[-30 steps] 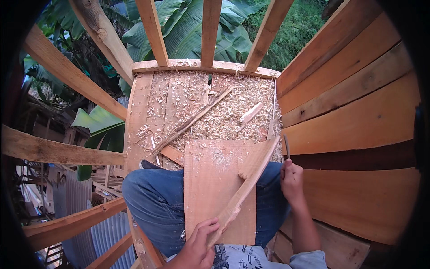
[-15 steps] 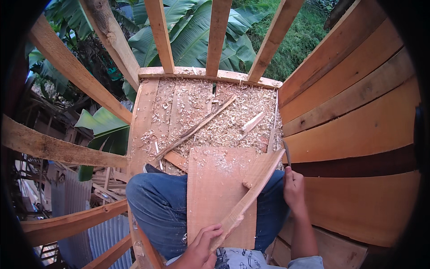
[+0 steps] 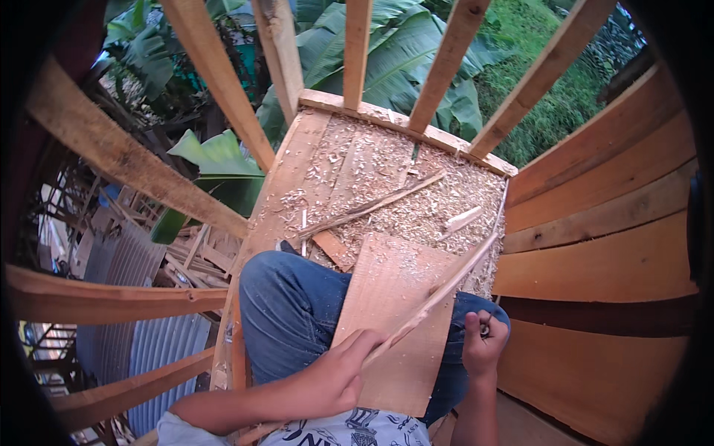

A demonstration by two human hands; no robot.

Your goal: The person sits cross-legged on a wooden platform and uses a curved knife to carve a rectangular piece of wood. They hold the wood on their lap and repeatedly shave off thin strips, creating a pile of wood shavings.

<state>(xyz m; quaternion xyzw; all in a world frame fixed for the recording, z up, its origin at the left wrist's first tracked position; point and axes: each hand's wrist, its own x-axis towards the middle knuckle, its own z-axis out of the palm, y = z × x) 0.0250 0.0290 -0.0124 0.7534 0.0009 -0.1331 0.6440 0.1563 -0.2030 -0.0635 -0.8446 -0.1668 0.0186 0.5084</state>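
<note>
The grip of the left hand (image 3: 338,375) is closed around the lower end of a long thin wooden strip (image 3: 439,293), with the fingers wrapped over its edge. The strip is laid slanted across a flat wooden board (image 3: 390,320), from the left hand at the lower left up toward the right wall, where its far end is seen near the planks. The board is rested on the lap, over the blue jeans (image 3: 286,312), and some shavings are scattered on its upper part. The grip of the right hand (image 3: 483,346) is clamped on a small dark tool (image 3: 487,325), of which only a short piece is seen above the fist, so its kind cannot be told. This hand is held just beside the right edge of the board, apart from the strip. In front of the knees, a plank floor (image 3: 297,186) is covered with sawdust and wood chips (image 3: 431,212), and a second long stick (image 3: 372,208) is laid across it. The place is enclosed by bare wooden studs (image 3: 216,82) at the front and left, and by a wall of horizontal planks (image 3: 602,215) at the right. Large green leaves (image 3: 216,160) are seen outside.
</note>
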